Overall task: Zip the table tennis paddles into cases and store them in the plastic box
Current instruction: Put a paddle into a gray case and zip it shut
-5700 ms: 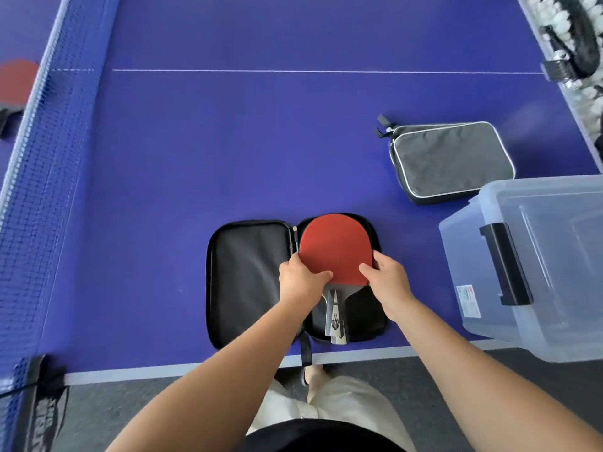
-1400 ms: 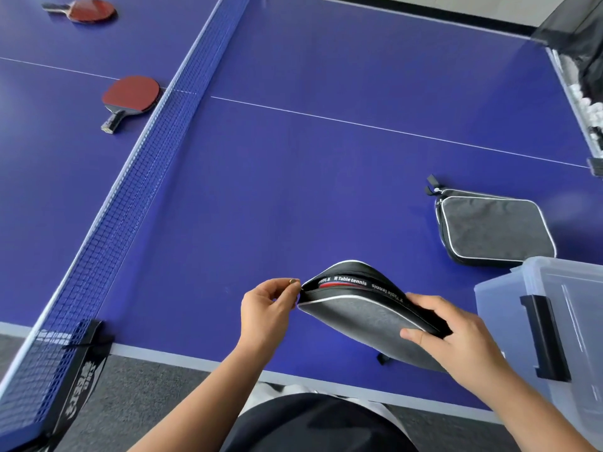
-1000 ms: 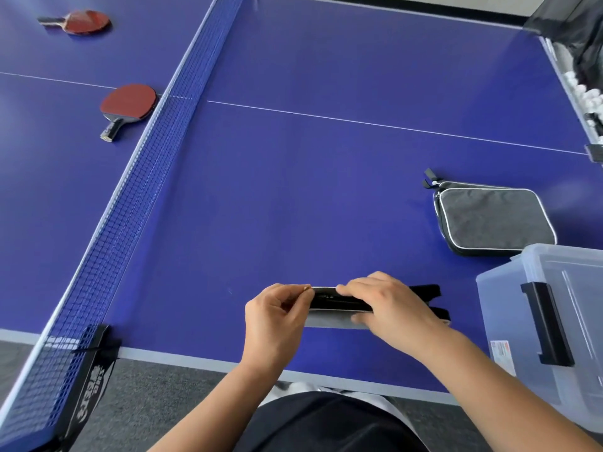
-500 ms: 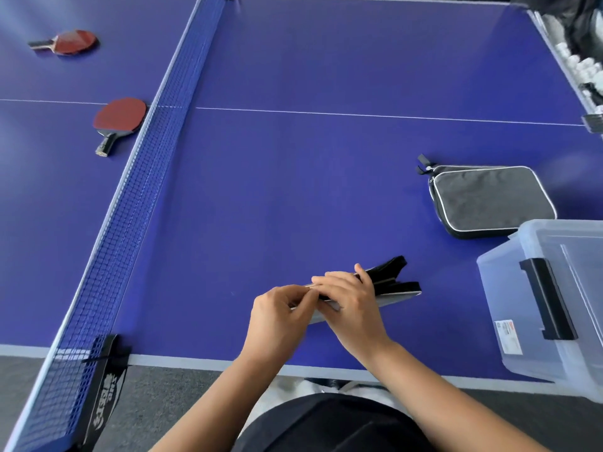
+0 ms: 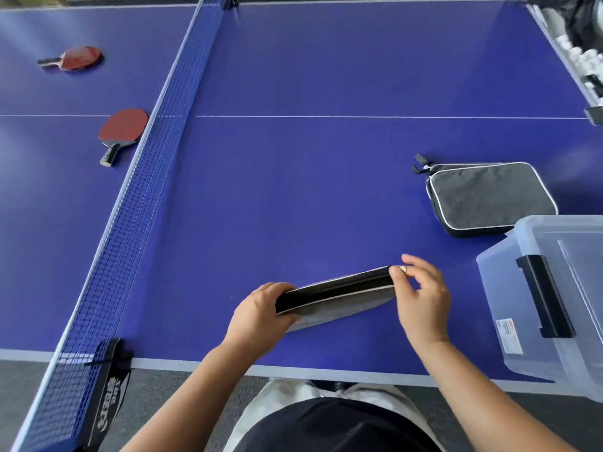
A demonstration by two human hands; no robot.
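A grey paddle case (image 5: 339,296) with a black zipper edge stands tilted on its side on the blue table, near the front edge. My left hand (image 5: 257,316) grips its left end. My right hand (image 5: 421,295) pinches the zipper pull at the case's right end. A second grey case (image 5: 489,197) lies flat and shut at the right. The clear plastic box (image 5: 502,288) with a black latch stands at the right front corner. Two red paddles, one (image 5: 122,127) by the net and one (image 5: 80,57) farther back, lie beyond the net at the left.
The blue net (image 5: 143,177) runs from the front left to the back of the table. White balls (image 5: 584,57) sit in a holder along the far right edge. The table's front edge (image 5: 326,373) is just before my body.
My right hand has slid along the zipper edge from the left end to the right end of the case. My left hand now grips the left end.
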